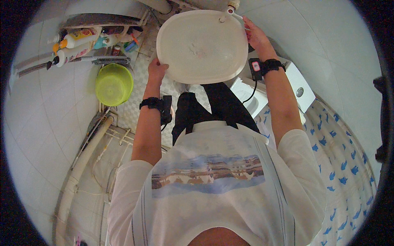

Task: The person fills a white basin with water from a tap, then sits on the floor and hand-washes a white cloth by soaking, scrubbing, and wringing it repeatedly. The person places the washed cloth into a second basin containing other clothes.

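Note:
A large off-white oval board or shallow basin [201,46] lies ahead of me; its exact kind I cannot tell. My left hand [157,71] grips its lower left edge, with the thumb on top. At its upper right corner, my right hand [257,35] has its fingertips by a white lever tap [232,13], whose spout hangs over the off-white surface. Whether those fingers hold the tap's lever or the rim is unclear. Both wrists carry black straps with small devices.
A green plastic basin [114,84] sits at the left below a shelf of bottles [80,38]. Pipes [69,187] run along the left wall. On the right are a white toilet with its cistern [296,86] and a curtain with blue dolphin shapes [341,166].

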### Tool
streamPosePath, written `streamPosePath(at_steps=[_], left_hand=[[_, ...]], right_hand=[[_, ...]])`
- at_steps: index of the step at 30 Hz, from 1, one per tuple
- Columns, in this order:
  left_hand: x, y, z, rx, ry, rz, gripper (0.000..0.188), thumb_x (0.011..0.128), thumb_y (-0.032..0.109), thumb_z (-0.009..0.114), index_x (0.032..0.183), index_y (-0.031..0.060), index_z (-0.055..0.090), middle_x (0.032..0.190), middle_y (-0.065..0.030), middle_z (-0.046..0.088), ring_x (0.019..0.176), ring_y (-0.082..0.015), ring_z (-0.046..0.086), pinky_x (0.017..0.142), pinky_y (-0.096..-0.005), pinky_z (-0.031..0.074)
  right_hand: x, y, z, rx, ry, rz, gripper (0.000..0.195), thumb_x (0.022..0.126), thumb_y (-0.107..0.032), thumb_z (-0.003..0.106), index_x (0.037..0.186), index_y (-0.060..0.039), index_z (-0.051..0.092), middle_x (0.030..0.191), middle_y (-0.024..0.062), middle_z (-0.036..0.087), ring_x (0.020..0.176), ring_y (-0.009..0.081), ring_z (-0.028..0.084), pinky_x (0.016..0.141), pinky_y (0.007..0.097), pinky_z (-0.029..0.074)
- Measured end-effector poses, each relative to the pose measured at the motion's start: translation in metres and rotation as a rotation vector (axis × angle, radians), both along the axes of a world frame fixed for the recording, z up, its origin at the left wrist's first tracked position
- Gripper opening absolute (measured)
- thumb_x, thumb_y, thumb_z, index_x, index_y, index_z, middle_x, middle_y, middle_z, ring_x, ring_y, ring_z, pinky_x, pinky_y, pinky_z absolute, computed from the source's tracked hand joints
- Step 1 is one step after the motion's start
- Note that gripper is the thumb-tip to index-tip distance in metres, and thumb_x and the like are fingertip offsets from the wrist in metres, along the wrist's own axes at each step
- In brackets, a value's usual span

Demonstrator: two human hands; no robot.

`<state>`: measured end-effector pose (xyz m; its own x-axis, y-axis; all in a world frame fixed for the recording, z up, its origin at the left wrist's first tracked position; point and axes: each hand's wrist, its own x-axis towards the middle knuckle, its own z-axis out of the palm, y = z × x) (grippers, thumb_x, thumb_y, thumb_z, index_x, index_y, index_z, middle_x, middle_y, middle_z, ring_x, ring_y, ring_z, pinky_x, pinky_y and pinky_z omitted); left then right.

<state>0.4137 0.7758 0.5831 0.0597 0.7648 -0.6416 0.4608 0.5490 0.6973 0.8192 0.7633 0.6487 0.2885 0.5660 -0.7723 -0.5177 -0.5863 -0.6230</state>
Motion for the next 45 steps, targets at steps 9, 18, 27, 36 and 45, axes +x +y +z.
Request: streamPosePath(at_steps=[9, 18, 27, 36, 45], left_hand=[[0.001, -0.001, -0.004, -0.005, 0.054, -0.004, 0.031, 0.068, 0.011, 0.068, 0.096, 0.0037, 0.059, 0.076, -0.0030, 0.059, 0.058, -0.0132, 0.052, 0.048, -0.0274, 0.042], [0.004, 0.000, 0.002, -0.080, 0.086, 0.029, 0.040, 0.063, 0.007, 0.067, 0.101, -0.0014, 0.061, 0.093, -0.0097, 0.066, 0.082, -0.0196, 0.062, 0.075, -0.0313, 0.049], [0.003, 0.004, -0.002, -0.016, 0.039, -0.036, 0.034, 0.067, 0.010, 0.068, 0.099, 0.0014, 0.060, 0.082, -0.0058, 0.063, 0.064, -0.0141, 0.054, 0.055, -0.0273, 0.043], [-0.002, 0.003, -0.018, 0.018, 0.122, -0.066, 0.034, 0.068, 0.010, 0.070, 0.099, 0.0018, 0.059, 0.080, -0.0052, 0.062, 0.059, -0.0132, 0.053, 0.048, -0.0269, 0.042], [-0.001, 0.003, -0.013, 0.029, -0.019, -0.010, 0.033, 0.071, 0.008, 0.069, 0.101, 0.0022, 0.058, 0.082, -0.0044, 0.062, 0.061, -0.0132, 0.054, 0.049, -0.0271, 0.042]], right_hand=[[0.011, -0.001, -0.021, 0.019, 0.027, 0.048, 0.058, 0.079, -0.045, 0.069, 0.111, 0.0021, 0.059, 0.098, 0.0128, 0.065, 0.084, 0.0211, 0.062, 0.070, 0.0319, 0.051], [0.008, -0.001, -0.015, 0.121, 0.131, 0.044, 0.048, 0.082, -0.043, 0.066, 0.112, -0.0054, 0.061, 0.107, 0.0080, 0.063, 0.089, 0.0187, 0.061, 0.076, 0.0299, 0.049], [0.020, 0.004, -0.036, -0.008, 0.082, 0.096, 0.044, 0.083, -0.043, 0.066, 0.110, -0.0078, 0.062, 0.101, 0.0069, 0.065, 0.088, 0.0183, 0.061, 0.076, 0.0309, 0.049], [0.018, 0.000, -0.035, 0.037, 0.095, 0.080, 0.046, 0.084, -0.043, 0.064, 0.109, -0.0043, 0.061, 0.102, 0.0072, 0.064, 0.090, 0.0178, 0.060, 0.079, 0.0318, 0.049], [0.022, -0.004, -0.049, 0.107, 0.127, 0.217, 0.046, 0.089, -0.042, 0.058, 0.113, -0.0024, 0.060, 0.103, 0.0061, 0.064, 0.091, 0.0171, 0.059, 0.082, 0.0313, 0.047]])
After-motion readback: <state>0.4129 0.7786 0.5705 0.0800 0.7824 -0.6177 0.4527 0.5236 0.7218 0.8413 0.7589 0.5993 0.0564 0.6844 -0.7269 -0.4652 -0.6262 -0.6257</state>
